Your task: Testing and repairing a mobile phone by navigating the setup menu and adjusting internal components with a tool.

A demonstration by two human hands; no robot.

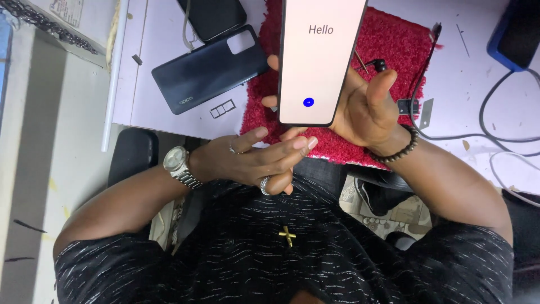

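Right hand (365, 110) half-open, cradles a smartphone (315, 56) from behind. Fingertips (270, 63) show past its 9 o'clock edge; the thumb stands free at 3 o'clock, apparently off the glass. The smartphone sits upright at 12 o'clock in the view, above the red mat (396, 45), screen lit pale pink with a short greeting and a blue dot near the bottom. Top end is cropped.

Left hand (253, 160) holds nothing. Fingers are loosely extended, tips just under the smartphone's 6 o'clock edge, near it; contact can't be told. Rings on two fingers, a metal wristwatch (177, 164) on that wrist, a bead bracelet (404, 147) on the right wrist.

On the counter (169, 107):
- 10 o'clock of the hands: a dark back cover (208, 70), face down, with a second black phone (214, 17) beyond it.
- Just beside the mat's 9 o'clock edge: a SIM tray (222, 108).
- 3 o'clock: cables (484, 115) and a small metal blade (426, 112).
- 2 o'clock: a blue device (514, 34).

Risks, judged:
- The grip looks loose with the thumb off, so a poke from the left hand could tip the smartphone out of the palm. It would probably land on the mat, though the counter edge is close.
- Rings could scratch the glass.
- The SIM tray is small and loose, so a sleeve or wrist could sweep it off the counter.
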